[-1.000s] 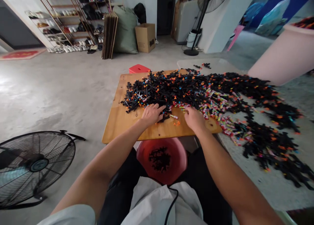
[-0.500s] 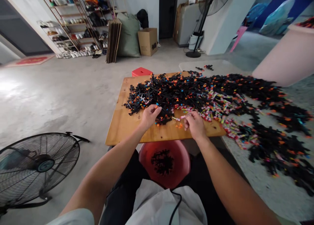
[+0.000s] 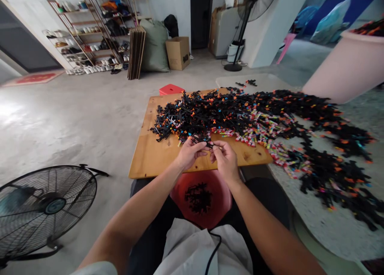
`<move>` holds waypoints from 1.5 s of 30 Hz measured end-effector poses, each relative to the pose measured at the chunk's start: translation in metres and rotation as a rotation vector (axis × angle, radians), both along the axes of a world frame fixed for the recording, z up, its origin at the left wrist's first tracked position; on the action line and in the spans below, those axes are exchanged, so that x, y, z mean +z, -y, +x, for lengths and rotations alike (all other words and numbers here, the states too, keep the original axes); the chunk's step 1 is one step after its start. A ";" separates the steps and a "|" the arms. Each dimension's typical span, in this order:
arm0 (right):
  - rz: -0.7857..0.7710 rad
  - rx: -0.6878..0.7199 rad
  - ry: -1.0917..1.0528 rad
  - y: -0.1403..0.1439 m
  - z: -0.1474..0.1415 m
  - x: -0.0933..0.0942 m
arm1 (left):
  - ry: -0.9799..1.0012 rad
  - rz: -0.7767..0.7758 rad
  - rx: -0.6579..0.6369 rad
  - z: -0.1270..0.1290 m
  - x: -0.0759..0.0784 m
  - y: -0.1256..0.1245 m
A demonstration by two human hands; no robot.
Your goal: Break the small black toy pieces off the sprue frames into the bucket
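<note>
one head-worn view, looking forward and down from above the person's lap. the board (image 3: 150,159) sits near, just past the knees, with the bowl (image 3: 223,187) right below the lens. further off the floor runs to shelves (image 3: 87,35) at the far wall.

A small black plastic piece (image 3: 207,142) (shape too small to make out) sits pinched between both hands at centre frame, above the board's near edge.
</note>
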State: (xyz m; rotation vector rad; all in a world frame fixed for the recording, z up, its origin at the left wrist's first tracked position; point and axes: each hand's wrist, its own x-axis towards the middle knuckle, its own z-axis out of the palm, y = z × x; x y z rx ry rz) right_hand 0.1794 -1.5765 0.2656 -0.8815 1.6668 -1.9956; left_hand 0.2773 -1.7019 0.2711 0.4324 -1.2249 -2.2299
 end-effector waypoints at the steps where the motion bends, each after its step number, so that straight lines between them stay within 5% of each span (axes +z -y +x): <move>1: 0.009 0.013 -0.030 -0.001 0.001 0.001 | -0.014 0.026 -0.007 -0.001 -0.001 -0.002; 9: -0.072 0.028 0.199 -0.006 -0.005 0.000 | -0.014 0.128 0.040 -0.003 -0.005 0.000; 26: -0.102 0.072 0.347 -0.005 0.000 -0.008 | 0.104 -0.056 0.082 -0.001 0.003 -0.006; 32: -0.046 0.071 0.258 -0.007 -0.001 -0.012 | 0.104 -0.053 0.112 -0.003 0.003 -0.008; 39: 0.061 0.039 -0.107 -0.015 -0.002 -0.017 | 0.124 0.025 0.182 -0.004 -0.001 -0.013; 45: 0.064 0.013 0.061 -0.013 0.007 -0.023 | 0.141 0.121 0.291 -0.007 -0.008 -0.029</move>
